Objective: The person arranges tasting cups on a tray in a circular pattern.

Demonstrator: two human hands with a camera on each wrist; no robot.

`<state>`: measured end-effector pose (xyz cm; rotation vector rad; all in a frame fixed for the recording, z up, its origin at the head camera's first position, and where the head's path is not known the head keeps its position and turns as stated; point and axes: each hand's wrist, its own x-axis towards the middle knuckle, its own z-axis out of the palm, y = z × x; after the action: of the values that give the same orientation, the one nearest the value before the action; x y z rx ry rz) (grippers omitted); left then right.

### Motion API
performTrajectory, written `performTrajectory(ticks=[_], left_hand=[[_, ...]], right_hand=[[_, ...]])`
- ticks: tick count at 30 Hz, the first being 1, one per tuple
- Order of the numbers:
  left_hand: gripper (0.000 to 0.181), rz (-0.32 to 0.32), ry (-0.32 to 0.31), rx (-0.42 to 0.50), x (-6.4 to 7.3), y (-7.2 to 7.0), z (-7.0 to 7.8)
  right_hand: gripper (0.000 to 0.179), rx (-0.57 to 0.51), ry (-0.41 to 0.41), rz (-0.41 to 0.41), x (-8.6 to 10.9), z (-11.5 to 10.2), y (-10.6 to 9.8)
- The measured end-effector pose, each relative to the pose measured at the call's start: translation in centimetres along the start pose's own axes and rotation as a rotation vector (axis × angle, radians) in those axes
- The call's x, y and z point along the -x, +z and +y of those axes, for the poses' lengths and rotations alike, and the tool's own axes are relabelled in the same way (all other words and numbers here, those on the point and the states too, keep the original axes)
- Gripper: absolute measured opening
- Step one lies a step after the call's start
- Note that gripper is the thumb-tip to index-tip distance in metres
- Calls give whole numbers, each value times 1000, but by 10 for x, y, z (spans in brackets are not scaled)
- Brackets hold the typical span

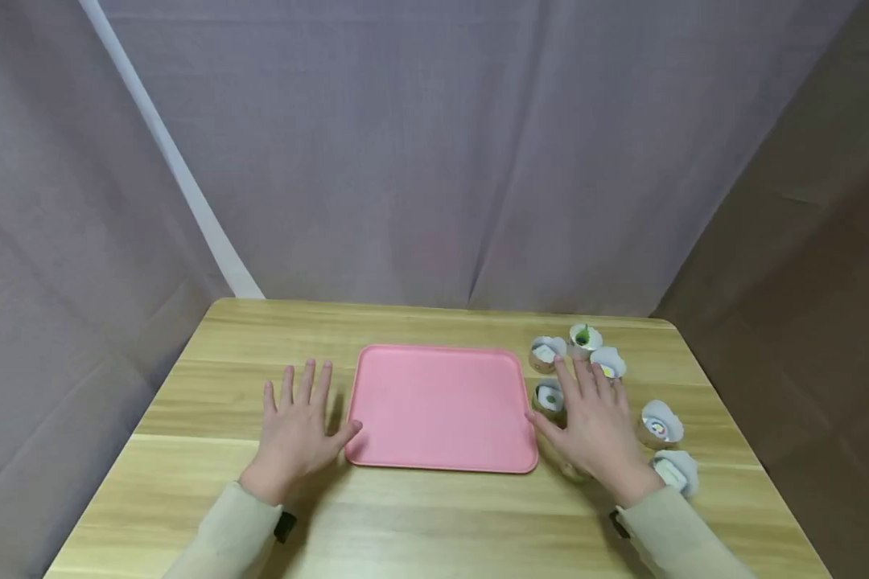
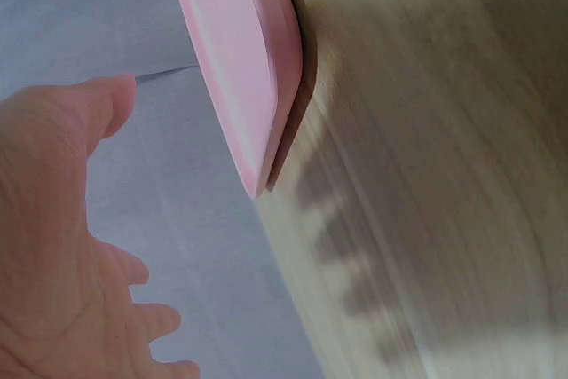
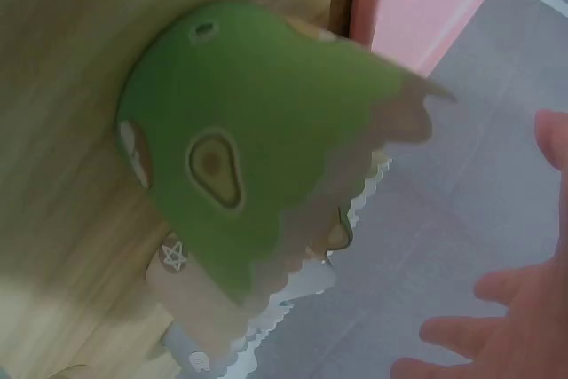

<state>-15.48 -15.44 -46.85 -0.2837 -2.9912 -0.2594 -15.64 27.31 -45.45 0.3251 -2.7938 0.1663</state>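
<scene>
My left hand is held above the wooden table with straight, spread fingers, its thumb over the near left corner of a pink tray. In the left wrist view a gap shows between that hand and the tray's side. My right hand, fingers also spread and holding nothing, hovers over the group of small scalloped paper cups right of the tray. The right wrist view shows a green cup with an avocado print near the hand. Part of the cup group is hidden under this hand.
A cup at the back holds something green. Other cups contain small white pieces. Two more cups, one behind the other, stand beside the right wrist. Grey curtains hang behind the wooden table.
</scene>
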Motion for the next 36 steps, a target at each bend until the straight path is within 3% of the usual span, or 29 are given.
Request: performTrajectory(ticks=[5,12,15,21,29,36], left_hand=[[107,-44,5,79,0,4,-2],[110,-71,2,246,1,12,-4],[111,-68,6,298,2,14,-4],[117,-87,-30,499,2,18,-6],[116,-202,-123,874,-3,24,-7],[107,-243,-176,1044,-10,28,-8]], right_hand=[[95,-108,18,-41,2,4,-3],[94,-357,137,-175,13,13,-9],[93,-440,175,-197,20,17,-9],[88,-537,225,-168,31,20,-11],[74,-601,242,-71,50,25,-8],[62,-603,243,-30,62,25,-4]])
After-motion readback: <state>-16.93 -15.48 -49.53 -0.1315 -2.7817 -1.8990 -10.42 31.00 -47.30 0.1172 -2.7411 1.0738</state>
